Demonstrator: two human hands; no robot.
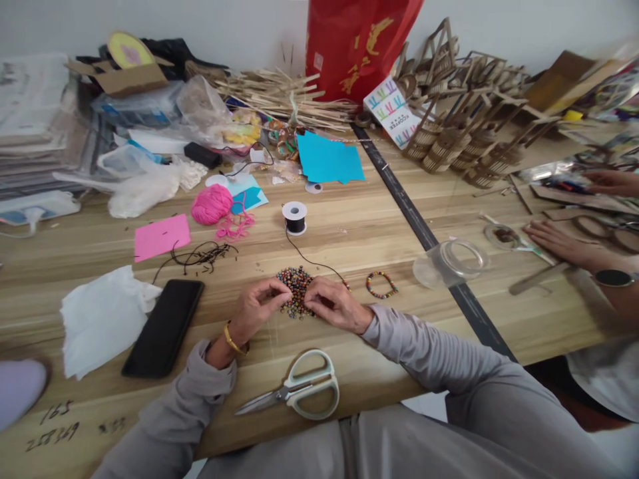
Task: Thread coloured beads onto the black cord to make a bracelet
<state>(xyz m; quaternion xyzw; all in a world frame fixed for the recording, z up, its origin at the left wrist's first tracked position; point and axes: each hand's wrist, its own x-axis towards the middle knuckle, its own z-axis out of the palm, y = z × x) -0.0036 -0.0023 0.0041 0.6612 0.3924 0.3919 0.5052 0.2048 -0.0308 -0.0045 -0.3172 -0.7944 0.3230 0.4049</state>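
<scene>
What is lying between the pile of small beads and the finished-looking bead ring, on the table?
The right hand is between the pile of beads and the bead ring, with black cord near it; head view.

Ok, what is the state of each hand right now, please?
Left hand: pinched closed at the beads; any content too small to tell.
Right hand: the same, with the cord beside it.

Scissors (295, 391) block the near side; bare wood (344, 233) beyond.

Pink yarn (212, 204), blue paper (331, 158), black phone (164, 327), multicoloured beads (295, 285), red bag (357, 50) with gold markings
</scene>
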